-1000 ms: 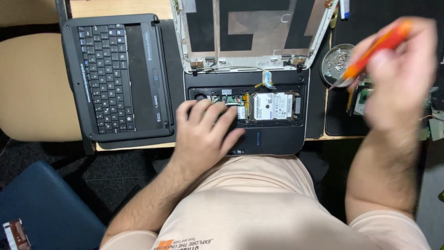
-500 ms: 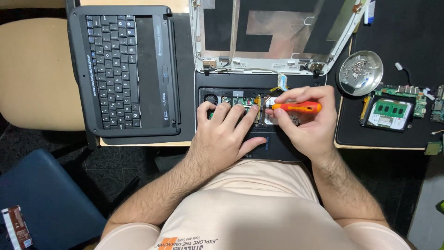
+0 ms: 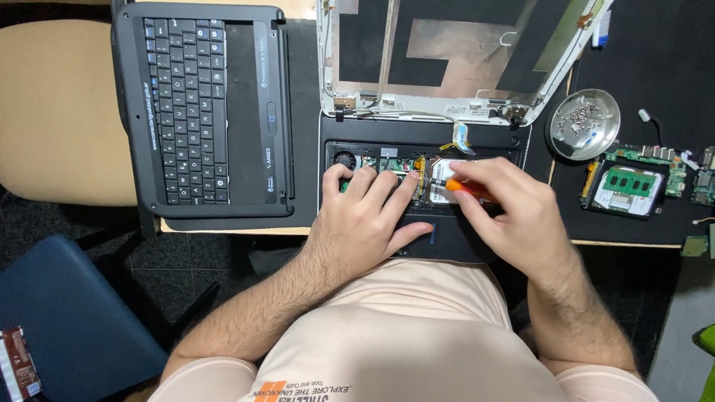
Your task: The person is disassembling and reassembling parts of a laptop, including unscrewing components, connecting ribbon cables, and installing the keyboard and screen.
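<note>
An opened black laptop base (image 3: pixel 491 141) lies in front of me with its circuit board and a silver hard drive (image 3: pixel 441 195) exposed. My left hand (image 3: pixel 365 216) rests flat on the base, fingers spread over the green board. My right hand (image 3: pixel 514 212) grips an orange-handled screwdriver (image 3: pixel 463 186), its tip pointing left at the edge of the hard drive. The laptop's bare lid shell (image 3: pixel 454 52) stands open behind the base.
A detached black keyboard panel (image 3: pixel 205 108) lies to the left. A round metal dish of screws (image 3: pixel 582 123) and a green circuit board (image 3: pixel 625 186) sit on a black mat at the right. A tan chair seat (image 3: pixel 59 112) and a blue chair (image 3: pixel 67 320) are at left.
My right hand came down from the upper right with the screwdriver and settled over the hard drive. My left hand stayed on the laptop base.
</note>
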